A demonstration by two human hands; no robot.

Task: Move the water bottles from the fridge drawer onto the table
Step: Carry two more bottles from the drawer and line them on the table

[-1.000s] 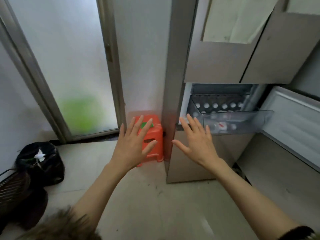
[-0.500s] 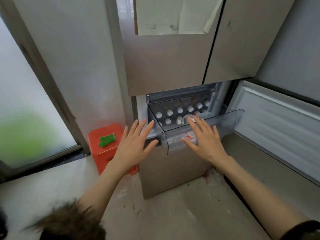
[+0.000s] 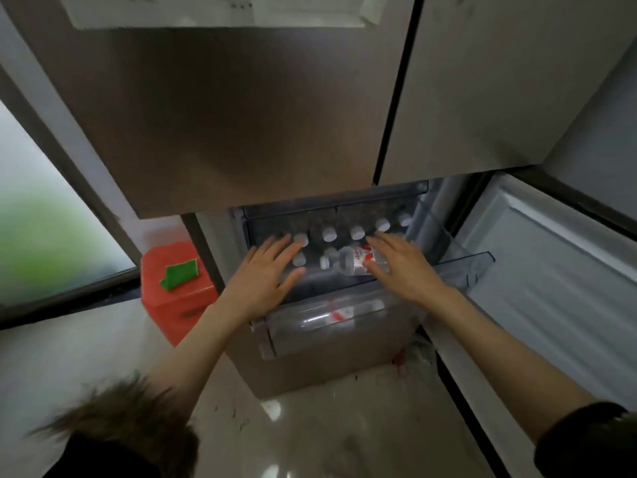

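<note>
Fridge drawer point(image 3: 448, 267) out | left hand point(image 3: 267, 272), right hand point(image 3: 401, 267) flat over bottles point(image 3: 356, 262) | grips apart

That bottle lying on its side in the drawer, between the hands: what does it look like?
The lying bottle is clear plastic with a red and white label round its middle. It rests on its side on top of the standing bottles, whose white caps show in rows, inside the pulled-out clear drawer. One end points toward the left hand; I cannot tell whether that end is its cap or base. The right hand, fingers straight, lies over its other end and seems to touch it. The left hand does not reach it.
</note>
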